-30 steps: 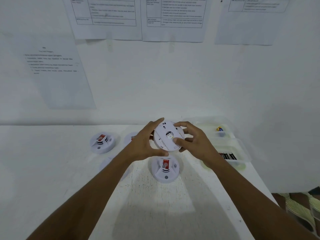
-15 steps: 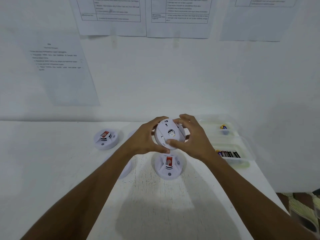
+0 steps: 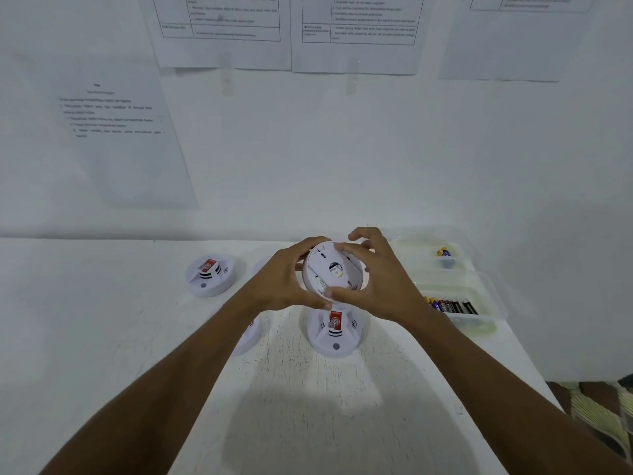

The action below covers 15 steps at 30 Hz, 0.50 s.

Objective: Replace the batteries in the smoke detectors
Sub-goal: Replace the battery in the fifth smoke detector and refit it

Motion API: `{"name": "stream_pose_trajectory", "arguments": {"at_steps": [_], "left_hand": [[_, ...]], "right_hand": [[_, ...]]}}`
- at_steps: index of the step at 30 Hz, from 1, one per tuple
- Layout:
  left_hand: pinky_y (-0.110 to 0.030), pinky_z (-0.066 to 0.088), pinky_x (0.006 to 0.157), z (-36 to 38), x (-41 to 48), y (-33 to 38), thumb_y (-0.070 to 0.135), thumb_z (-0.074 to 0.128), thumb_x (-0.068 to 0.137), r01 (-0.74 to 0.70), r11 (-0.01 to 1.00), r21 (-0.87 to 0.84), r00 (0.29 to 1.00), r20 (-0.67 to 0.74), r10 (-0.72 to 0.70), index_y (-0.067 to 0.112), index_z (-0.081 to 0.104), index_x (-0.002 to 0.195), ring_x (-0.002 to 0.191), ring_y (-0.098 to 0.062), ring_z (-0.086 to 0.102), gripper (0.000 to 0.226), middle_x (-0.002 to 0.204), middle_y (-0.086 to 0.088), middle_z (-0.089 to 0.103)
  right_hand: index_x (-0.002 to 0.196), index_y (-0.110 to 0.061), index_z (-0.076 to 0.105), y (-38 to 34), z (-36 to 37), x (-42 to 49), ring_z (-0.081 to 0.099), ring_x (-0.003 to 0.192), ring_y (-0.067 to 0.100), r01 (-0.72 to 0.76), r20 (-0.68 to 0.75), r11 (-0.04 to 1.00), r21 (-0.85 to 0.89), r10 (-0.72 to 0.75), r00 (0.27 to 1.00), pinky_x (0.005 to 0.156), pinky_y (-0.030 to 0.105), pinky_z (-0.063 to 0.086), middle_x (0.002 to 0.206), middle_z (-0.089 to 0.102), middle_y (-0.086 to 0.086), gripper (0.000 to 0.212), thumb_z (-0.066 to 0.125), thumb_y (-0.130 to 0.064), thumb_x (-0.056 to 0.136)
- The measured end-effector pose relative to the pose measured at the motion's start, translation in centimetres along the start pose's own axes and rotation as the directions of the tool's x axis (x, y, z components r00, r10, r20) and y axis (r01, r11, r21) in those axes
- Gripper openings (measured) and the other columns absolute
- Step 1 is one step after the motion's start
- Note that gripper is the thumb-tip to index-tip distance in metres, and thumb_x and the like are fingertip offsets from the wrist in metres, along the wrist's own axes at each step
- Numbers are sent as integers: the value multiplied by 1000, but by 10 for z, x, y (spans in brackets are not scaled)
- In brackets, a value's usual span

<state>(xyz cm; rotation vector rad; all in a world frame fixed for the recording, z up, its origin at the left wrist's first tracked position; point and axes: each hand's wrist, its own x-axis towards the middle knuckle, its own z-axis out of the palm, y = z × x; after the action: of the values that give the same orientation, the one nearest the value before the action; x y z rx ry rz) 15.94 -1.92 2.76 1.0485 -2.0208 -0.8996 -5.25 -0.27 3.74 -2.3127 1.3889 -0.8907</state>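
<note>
The smoke detector (image 3: 330,269), back plate facing the viewer, is held clear of the surface (image 3: 308,399) above a second detector (image 3: 334,332). The left hand (image 3: 278,282) grips its left rim; the right hand (image 3: 383,289) pinches the right rim. To twist the back off, likely the step here, counter-rotate with even pressure.

Between my left grip (image 3: 281,279) and right grip (image 3: 383,286), held detector (image 3: 334,270): white, black-and-yellow centre mark.
Desk detector (image 3: 334,332): white, red label, grey button.
Desk (image 3: 308,406): white, dark speckled scuffs.
Batteries (image 3: 452,306): black, blue, yellow.
Wall sheets (image 3: 356,29): white, black print.
Cloth (image 3: 597,404): green-cream stripes.
</note>
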Motion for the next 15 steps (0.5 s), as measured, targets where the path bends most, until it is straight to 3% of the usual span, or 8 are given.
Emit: {"name": "stream_pose_trajectory", "arguments": {"at_steps": [4, 7, 10, 12, 15], "left_hand": [[-28, 51, 96, 2, 2, -6, 28, 94, 56, -7, 1000, -1, 1000, -24, 7, 27, 47, 134, 118, -12, 57, 91, 126, 14, 60], [-30, 53, 94, -1, 1, -16, 29, 93, 56, 20, 1000, 6, 998, -57, -20, 27, 47, 134, 116, -12, 58, 91, 124, 13, 61], [-23, 53, 90, -8, -3, -26, 23, 95, 55, 68, 998, -1, 994, -91, -68, 30, 46, 133, 115, -6, 58, 92, 124, 15, 60], [-15, 51, 86, -13, -7, -31, 19, 95, 56, 97, 995, -21, 988, -116, -99, 33, 44, 133, 114, 1, 56, 94, 124, 19, 58], [-9, 48, 83, -20, -11, -39, 18, 94, 56, 139, 990, -25, 981, -130, -141, 37, 41, 133, 114, 7, 53, 96, 125, 22, 56]], "right_hand": [[139, -23, 50, -1, -1, 0, 47, 110, 5, 33, -39, 999, -37, -35, 999, 92, 19, 39, 124, 61, -9, 78, 71, -54, 72], [134, -22, 55, 4, -2, 1, 65, 95, 4, 35, -95, 997, 73, -28, 995, 88, 23, 51, 105, 73, -10, 59, 77, -28, 79], [124, -21, 61, 18, -7, 9, 66, 74, 1, 5, -176, 989, 151, 22, 984, 74, 19, 54, 90, 74, -8, 39, 67, -9, 87], [123, -23, 59, 34, -12, 18, 65, 70, -2, -67, -150, 985, 160, 92, 984, 68, 14, 51, 87, 74, -8, 39, 64, -6, 88], [123, -25, 56, 64, -12, 31, 66, 73, 5, -131, -13, 991, 37, 132, 991, 67, 22, 51, 82, 73, -9, 40, 63, -6, 89]]}}
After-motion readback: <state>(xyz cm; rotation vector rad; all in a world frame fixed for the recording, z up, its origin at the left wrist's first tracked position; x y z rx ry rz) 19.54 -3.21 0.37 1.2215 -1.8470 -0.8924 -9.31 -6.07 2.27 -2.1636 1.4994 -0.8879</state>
